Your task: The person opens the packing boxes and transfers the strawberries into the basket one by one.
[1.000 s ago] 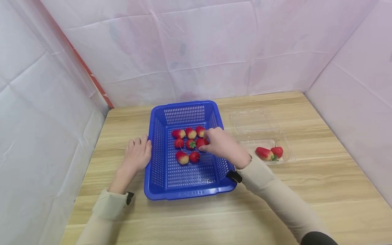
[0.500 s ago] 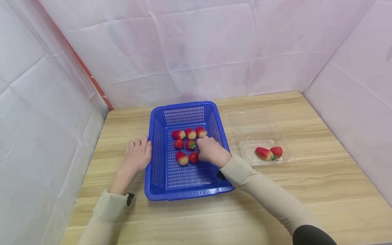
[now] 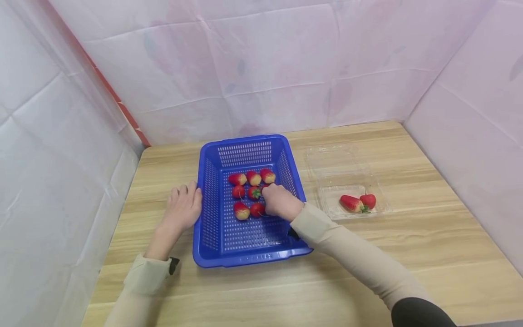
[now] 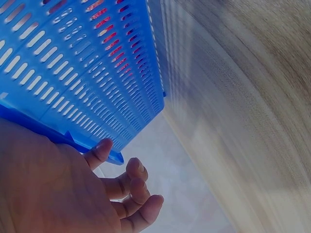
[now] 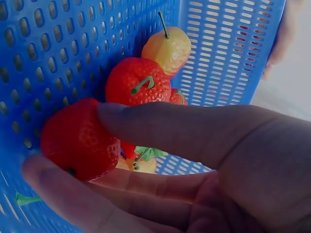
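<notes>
My left hand [image 3: 182,206] rests against the left side of the blue basket [image 3: 210,260]. In the left wrist view its thumb lies along the basket's rim and the other fingers are loosely bent beyond it. Inside the basket, my right hand [image 3: 282,202] pinches a red strawberry [image 5: 73,141] between thumb and forefinger, close over the perforated floor. The head view mostly hides that strawberry behind the hand. Beside it sit several strawberries in rows, among them a leafy one [image 3: 254,193], a red-and-yellow one [image 3: 241,211] and a round red one with a stem [image 3: 257,210].
To the basket's right, a clear plastic clamshell box [image 3: 333,195] lies with its lid folded back. It holds a long strawberry [image 3: 350,203] and a rounder one [image 3: 368,200]. White sheets [image 3: 278,68] wall the wooden table [image 3: 425,227] at the back and sides.
My right hand has come down and slightly toward me in the basket, with the strawberry between its fingers, and now holds nearly still. The left hand stays at the basket's side.
</notes>
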A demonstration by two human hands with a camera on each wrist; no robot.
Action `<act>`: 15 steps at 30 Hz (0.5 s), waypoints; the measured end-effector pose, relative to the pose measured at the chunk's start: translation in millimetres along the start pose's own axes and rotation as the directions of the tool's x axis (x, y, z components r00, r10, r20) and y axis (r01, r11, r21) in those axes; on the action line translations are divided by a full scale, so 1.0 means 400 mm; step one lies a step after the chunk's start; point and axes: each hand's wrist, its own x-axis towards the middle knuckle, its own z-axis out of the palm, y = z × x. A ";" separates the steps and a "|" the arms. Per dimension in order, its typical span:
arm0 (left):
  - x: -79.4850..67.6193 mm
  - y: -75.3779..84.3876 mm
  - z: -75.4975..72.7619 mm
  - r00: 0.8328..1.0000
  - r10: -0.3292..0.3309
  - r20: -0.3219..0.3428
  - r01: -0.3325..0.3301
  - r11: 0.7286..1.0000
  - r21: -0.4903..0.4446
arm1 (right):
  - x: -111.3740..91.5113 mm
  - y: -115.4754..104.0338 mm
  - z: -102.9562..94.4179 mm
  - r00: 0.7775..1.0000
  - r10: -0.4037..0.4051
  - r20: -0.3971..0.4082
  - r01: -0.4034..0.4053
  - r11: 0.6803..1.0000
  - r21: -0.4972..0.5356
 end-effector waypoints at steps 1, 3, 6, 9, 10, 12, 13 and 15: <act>0.000 0.000 -0.001 1.000 -0.001 0.000 0.001 1.000 -0.001 | 0.001 0.001 0.001 1.000 -0.001 0.001 0.001 1.000 0.000; 0.000 0.001 -0.001 1.000 0.001 0.001 -0.001 1.000 -0.002 | 0.002 0.001 0.002 1.000 -0.004 0.002 0.004 1.000 -0.002; 0.001 0.000 -0.001 1.000 0.002 0.001 -0.002 1.000 -0.003 | 0.003 0.001 0.003 1.000 0.004 0.006 -0.004 1.000 0.001; 0.000 -0.001 -0.001 1.000 0.002 0.003 -0.002 1.000 -0.003 | 0.002 0.001 0.002 1.000 0.009 0.009 -0.009 1.000 0.006; 0.000 -0.001 -0.001 1.000 0.002 0.003 -0.002 1.000 -0.002 | 0.001 0.001 0.001 1.000 0.007 0.005 -0.007 1.000 0.008; 0.000 -0.001 0.000 1.000 0.000 0.004 0.000 1.000 0.000 | -0.003 0.002 -0.002 1.000 -0.006 -0.019 0.006 1.000 0.015; 0.000 0.000 0.000 1.000 -0.001 0.005 0.001 1.000 0.001 | -0.006 0.002 -0.005 0.999 -0.013 -0.038 0.014 1.000 0.025; 0.000 0.001 -0.001 1.000 -0.002 0.007 0.002 1.000 0.006 | -0.017 0.001 -0.017 0.995 -0.036 -0.089 0.040 0.998 0.039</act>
